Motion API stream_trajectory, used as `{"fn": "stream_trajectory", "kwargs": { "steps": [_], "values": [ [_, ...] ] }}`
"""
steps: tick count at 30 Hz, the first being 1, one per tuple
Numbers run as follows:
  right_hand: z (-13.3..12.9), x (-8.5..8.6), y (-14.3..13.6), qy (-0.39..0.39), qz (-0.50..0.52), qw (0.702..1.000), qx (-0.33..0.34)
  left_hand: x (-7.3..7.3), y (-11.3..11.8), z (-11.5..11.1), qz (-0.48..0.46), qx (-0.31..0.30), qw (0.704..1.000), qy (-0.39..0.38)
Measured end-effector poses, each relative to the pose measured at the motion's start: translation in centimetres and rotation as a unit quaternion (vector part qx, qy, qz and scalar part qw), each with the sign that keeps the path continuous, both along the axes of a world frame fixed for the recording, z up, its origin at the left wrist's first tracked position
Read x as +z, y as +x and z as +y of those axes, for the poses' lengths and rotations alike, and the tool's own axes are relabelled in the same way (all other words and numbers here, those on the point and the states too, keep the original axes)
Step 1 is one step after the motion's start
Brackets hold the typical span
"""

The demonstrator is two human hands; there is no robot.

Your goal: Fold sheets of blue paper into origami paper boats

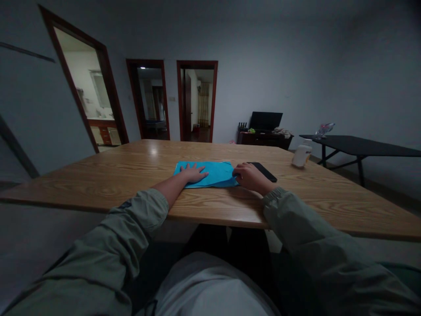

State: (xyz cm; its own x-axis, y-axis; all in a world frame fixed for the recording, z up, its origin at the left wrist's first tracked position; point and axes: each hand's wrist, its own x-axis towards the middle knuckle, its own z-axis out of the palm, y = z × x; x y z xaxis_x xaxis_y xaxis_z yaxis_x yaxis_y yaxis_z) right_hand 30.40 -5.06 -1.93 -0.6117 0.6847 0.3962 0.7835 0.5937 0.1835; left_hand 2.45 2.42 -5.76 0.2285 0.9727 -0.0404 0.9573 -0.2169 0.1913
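Note:
A bright blue sheet of paper (217, 173), which looks folded, lies on the wooden table (210, 206) in front of me. Flat on its left part rests my left hand (194, 174), fingers spread. My right hand (250, 176) is closed at the paper's right end, pinching its edge, and the near right corner lifts slightly. Just beyond my right hand lies a black phone-like slab (265, 171), partly hidden by that hand.
To the right on the table stands a white bottle (301, 154) with a label. Past it is a black folding table (362, 145) holding a clear plastic item (325, 130). A monitor (265, 120) sits on a dark cabinet (263, 139) by the far wall.

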Motion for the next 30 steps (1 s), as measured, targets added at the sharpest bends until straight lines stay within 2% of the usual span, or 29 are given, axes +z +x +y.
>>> {"fn": "stream_trajectory", "kwargs": {
  "steps": [8,12,17,26,30],
  "values": [
    [-0.5,-0.3,0.7,-0.064,-0.014,0.997,0.032,-0.3,-0.1,0.3,0.009,-0.004,1.000,0.001],
    [-0.7,-0.5,1.2,-0.093,-0.008,0.995,0.022,-0.3,-0.1,0.2,0.028,0.005,1.000,0.005],
    [-1.1,-0.2,1.3,-0.089,-0.014,0.996,0.005,-0.3,-0.1,0.3,0.031,0.009,0.999,0.006],
    [-2.1,0.4,0.9,-0.079,-0.061,0.992,-0.077,0.1,-0.1,-0.1,0.021,0.005,1.000,-0.009],
    [-1.7,1.5,0.3,-0.068,-0.062,0.988,-0.126,0.3,0.4,-0.5,0.018,0.014,1.000,-0.010]
  ]
}}
